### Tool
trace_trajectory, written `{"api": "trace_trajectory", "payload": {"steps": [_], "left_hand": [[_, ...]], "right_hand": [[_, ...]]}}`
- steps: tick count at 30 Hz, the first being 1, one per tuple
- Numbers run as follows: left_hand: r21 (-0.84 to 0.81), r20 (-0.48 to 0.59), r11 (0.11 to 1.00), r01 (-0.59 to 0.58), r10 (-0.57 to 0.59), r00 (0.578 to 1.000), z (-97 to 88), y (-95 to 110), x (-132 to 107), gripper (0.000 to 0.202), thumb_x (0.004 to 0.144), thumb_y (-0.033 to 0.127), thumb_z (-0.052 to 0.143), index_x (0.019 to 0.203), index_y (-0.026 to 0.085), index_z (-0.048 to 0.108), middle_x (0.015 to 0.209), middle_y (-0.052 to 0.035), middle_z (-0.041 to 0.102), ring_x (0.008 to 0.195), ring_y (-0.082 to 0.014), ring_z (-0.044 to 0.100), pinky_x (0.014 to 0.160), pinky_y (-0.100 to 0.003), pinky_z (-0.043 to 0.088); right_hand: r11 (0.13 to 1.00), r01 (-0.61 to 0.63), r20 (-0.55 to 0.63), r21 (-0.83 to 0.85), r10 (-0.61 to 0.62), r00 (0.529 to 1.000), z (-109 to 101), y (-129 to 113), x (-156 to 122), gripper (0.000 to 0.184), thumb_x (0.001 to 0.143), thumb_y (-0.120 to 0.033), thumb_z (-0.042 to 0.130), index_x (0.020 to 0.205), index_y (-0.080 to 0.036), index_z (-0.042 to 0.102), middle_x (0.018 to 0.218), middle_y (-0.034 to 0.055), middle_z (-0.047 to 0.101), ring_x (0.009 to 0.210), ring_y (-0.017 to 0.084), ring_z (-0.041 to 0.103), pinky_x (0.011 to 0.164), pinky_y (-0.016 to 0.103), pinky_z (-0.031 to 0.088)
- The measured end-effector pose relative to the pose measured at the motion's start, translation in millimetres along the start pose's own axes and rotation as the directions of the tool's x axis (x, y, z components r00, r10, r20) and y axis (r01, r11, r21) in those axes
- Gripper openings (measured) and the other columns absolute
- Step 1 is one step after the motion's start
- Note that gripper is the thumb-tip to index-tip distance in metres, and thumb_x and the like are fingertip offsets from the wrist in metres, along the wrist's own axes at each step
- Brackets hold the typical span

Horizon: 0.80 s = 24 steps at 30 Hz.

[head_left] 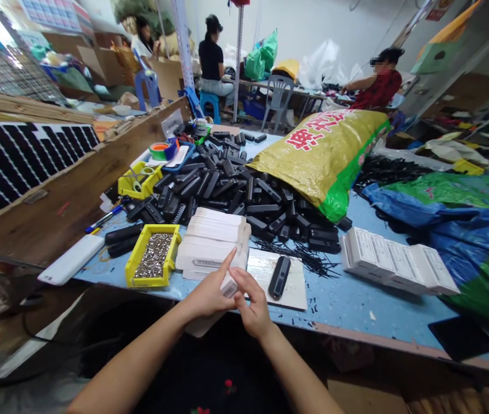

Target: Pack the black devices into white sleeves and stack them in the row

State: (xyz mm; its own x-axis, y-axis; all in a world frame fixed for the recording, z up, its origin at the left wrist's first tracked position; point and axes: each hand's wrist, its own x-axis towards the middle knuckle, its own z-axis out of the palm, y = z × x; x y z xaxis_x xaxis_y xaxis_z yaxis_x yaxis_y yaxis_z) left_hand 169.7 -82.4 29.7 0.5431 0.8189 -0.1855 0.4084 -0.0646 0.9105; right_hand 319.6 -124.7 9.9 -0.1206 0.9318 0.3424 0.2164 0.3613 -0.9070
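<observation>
My left hand (pixel 210 294) grips a small white carton (pixel 229 286) from the side, its index finger stretched out toward the stack behind. The fingers of my right hand (pixel 253 303) close on the carton's other side, near its end. Just beyond them lies a stack of flat white cartons (pixel 214 233), fanned out in layers. To the right, a black elongated plastic device (pixel 279 277) rests on a white board (pixel 298 294). Below my left wrist, another pale flat piece (pixel 203 325) is partly hidden at the table edge.
A yellow bin (pixel 131 267) of small metal parts stands left of the stack. Behind spreads a heap of black plastic casings (pixel 227 184) beside a gold sack (pixel 322 155). Finished-looking white boxes (pixel 395 259) stand at right, near thin black strips (pixel 309 259). Three people sit farther back.
</observation>
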Motion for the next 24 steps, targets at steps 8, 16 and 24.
{"api": "trace_trajectory", "payload": {"steps": [8,16,24], "left_hand": [[-0.783,0.023,0.582,0.220,-0.327,0.945,-34.6,-36,-12,0.087,0.075,0.030,0.063,0.144,0.029,0.012,0.105,-0.0085,0.067,0.100,-0.0255,0.063,0.088,-0.043,0.048],[-0.991,-0.129,0.100,-0.086,-0.608,0.784,0.4,-10,4,0.036,0.090,0.030,0.047,0.124,0.020,0.050,0.107,-0.0098,0.068,0.088,-0.0192,0.067,0.076,-0.037,0.059],[-0.979,0.204,-0.094,0.182,-0.518,0.830,40.5,-11,-10,0.043,0.083,0.028,0.060,0.123,0.015,0.051,0.109,-0.0109,0.067,0.094,-0.0211,0.067,0.076,-0.032,0.061]], "right_hand": [[0.671,0.124,0.349,-0.731,0.211,0.913,-112,40,-3,0.048,0.074,-0.002,0.052,0.116,-0.025,0.060,0.146,0.0077,0.035,0.139,0.032,0.019,0.110,0.061,0.011],[0.983,0.001,-0.468,0.185,0.087,0.879,-54,-2,-7,0.044,0.075,-0.032,0.072,0.109,-0.024,0.045,0.102,0.0068,0.065,0.098,0.023,0.064,0.087,0.045,0.050],[0.878,0.162,-0.677,0.451,0.218,0.703,-26,-13,7,0.050,0.074,-0.062,0.061,0.105,-0.023,0.053,0.105,0.0076,0.064,0.099,0.025,0.064,0.091,0.049,0.048]]}}
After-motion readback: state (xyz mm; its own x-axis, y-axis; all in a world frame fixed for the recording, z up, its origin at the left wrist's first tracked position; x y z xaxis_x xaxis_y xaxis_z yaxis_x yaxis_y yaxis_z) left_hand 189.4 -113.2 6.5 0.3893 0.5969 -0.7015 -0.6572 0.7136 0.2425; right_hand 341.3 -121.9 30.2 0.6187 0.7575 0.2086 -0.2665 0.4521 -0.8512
